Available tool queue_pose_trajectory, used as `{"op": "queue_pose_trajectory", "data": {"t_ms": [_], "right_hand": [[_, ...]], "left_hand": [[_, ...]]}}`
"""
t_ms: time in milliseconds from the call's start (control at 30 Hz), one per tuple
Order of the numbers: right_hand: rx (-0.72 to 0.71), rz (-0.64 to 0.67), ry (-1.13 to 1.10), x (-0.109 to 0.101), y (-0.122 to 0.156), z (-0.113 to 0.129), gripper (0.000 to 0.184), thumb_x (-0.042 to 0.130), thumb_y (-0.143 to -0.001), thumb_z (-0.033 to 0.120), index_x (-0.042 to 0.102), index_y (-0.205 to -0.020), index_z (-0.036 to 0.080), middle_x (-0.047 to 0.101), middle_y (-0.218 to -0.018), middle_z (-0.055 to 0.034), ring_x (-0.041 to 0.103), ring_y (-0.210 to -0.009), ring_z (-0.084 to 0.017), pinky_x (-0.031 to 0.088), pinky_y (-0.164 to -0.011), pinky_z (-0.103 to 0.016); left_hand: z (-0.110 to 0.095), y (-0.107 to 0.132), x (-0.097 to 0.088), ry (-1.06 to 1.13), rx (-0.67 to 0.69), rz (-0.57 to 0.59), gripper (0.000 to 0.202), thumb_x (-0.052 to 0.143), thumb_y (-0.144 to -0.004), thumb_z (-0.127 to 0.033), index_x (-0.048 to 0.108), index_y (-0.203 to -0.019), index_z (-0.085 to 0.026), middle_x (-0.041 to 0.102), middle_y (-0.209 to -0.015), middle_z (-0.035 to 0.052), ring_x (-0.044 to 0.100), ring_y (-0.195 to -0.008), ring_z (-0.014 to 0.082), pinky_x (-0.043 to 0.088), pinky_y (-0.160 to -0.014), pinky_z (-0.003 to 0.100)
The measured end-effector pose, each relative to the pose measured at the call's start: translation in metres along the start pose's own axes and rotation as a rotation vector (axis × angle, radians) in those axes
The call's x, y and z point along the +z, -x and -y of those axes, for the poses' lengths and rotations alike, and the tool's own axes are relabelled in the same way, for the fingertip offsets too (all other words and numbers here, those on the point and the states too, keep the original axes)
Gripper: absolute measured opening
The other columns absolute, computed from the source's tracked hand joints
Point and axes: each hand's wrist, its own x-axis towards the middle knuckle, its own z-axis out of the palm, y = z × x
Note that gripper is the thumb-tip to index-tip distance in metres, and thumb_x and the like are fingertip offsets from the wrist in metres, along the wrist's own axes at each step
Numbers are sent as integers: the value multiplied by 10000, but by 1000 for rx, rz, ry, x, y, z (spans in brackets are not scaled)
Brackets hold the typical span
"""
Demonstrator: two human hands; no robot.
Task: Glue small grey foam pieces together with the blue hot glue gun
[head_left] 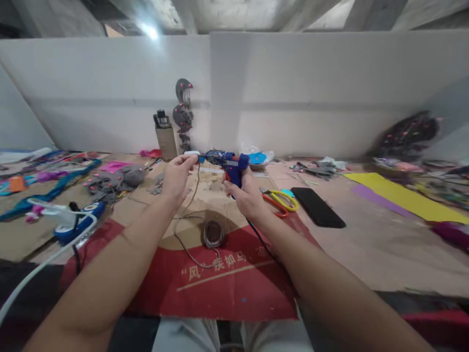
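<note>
My right hand [247,190] is wrapped round the handle of a blue hot glue gun [234,171], held level above the table with its nozzle toward the left. My left hand [179,176] is closed in a pinch at the nozzle end, on what looks like the end of a thin grey cord [198,183]. A small dark tip shows between fingers and nozzle; whether they touch I cannot tell. The cord droops to a small coil of the same cord [213,234] on red printed cardboard [227,288]. Under my right forearm runs the gun's black cable [262,239].
Orange-handled and yellow-handled scissors [282,200] and a black phone [318,207] lie right of my right hand. A bottle [165,139] stands near the back wall. Left are a blue power strip [82,220] with cables and grey felt pieces [117,181]. Yellow sheets [399,193] lie far right.
</note>
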Motion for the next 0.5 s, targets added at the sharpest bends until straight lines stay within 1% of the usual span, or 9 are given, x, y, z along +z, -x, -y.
{"op": "queue_pose_trajectory", "data": {"t_ms": [67,167,333,500], "right_hand": [[-15,-5,28,-1,0,0,358,528,-808,251,459,-1159,259,568,-956,-44,527,-813,-191,477,-726,-374],[-37,-7,52,-1,0,1,316,524,-810,255,479,-1124,255,570,-984,-51,529,-850,-201,474,-748,-387],[-34,-17,62,-1,1,3,289,527,-808,265,493,-1094,245,571,-992,-60,529,-864,-209,470,-751,-395],[-32,-16,52,-1,2,3,284,525,-817,275,487,-1097,250,575,-943,-47,528,-819,-198,467,-745,-389]], "left_hand": [[-3,2,1,-38,39,-14,62,689,-644,-226,660,-622,-176,533,-554,-28,396,-521,75,304,-517,217],[-5,4,2,-55,60,-23,44,681,-652,-218,669,-630,-182,561,-580,-19,409,-539,83,323,-537,222],[-5,3,3,-67,55,-36,54,679,-656,-229,665,-628,-184,567,-580,-16,415,-542,88,333,-550,228],[-4,2,2,-50,41,-43,64,682,-654,-239,664,-627,-183,576,-587,-15,420,-541,86,327,-542,229]]}}
